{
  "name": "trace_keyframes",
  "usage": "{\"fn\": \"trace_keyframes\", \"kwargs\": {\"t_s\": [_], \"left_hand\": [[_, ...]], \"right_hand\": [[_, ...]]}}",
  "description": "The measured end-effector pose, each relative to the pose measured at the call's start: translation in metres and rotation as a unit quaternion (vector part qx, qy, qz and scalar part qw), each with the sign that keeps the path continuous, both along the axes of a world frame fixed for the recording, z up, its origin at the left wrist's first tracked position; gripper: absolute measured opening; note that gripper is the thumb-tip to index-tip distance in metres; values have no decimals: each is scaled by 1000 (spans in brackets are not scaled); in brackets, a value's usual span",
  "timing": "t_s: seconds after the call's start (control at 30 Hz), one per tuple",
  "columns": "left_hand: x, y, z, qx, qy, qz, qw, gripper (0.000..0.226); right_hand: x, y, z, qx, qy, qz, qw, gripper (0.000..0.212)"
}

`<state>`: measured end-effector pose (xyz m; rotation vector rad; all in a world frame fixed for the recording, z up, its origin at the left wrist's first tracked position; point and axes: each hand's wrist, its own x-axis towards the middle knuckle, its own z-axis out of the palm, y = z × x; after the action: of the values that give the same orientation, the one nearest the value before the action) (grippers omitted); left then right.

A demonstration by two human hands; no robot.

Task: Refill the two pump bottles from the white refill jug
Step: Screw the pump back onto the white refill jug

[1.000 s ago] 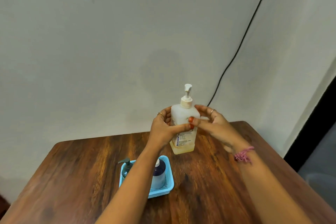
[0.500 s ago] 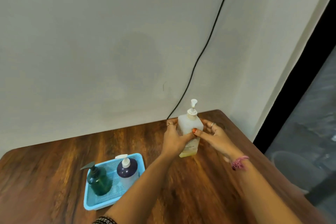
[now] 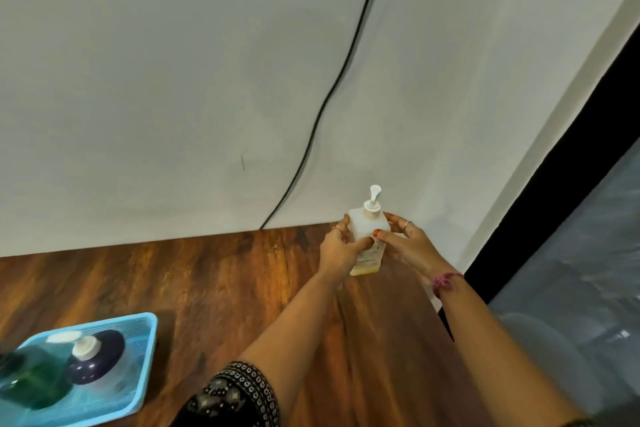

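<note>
A grey wall (image 3: 173, 80) and a dark wooden table (image 3: 225, 288) fill the frame. Right of centre, the jug (image 3: 367, 232) is held upright, its pump pointing at the top edge, its base at or just above the tabletop. It is gripped from either side: the left hand (image 3: 341, 248) is curled round one flank, the right hand (image 3: 403, 243) round the other, equally near. The two pump bottles, green (image 3: 33, 380) and dark blue (image 3: 95, 362), are seen well apart in a blue tray (image 3: 147, 340) at lower left.
</note>
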<state>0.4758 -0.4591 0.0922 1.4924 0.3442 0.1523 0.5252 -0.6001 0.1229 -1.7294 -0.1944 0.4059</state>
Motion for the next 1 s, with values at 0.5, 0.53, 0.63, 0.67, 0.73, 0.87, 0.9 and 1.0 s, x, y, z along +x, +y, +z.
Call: {"fn": "trace_keyframes", "kwargs": {"t_s": [0.5,0.53,0.63,0.67,0.73,0.87,0.9,1.0], "left_hand": [[102,-33,-75,18,52,42,998,68],[104,-34,-75,20,51,43,998,65],[108,-36,-82,20,59,51,997,62],[108,-36,-84,24,67,52,996,61],[108,-36,-88,32,72,54,995,53],[110,-37,-85,50,65,47,996,60],[110,-38,-84,54,65,44,995,62],[109,-40,-86,62,73,44,994,63]], "right_hand": [[105,-14,-79,-83,-3,17,996,50],[109,-14,-82,-83,-5,17,996,50],[116,-16,-88,-93,-5,23,995,49],[117,-16,-90,-95,-4,24,995,49],[120,-17,-96,-95,-3,26,995,51],[125,-21,-101,-87,7,19,996,52],[125,-22,-101,-90,8,20,996,53],[125,-22,-102,-97,0,27,995,55]]}}
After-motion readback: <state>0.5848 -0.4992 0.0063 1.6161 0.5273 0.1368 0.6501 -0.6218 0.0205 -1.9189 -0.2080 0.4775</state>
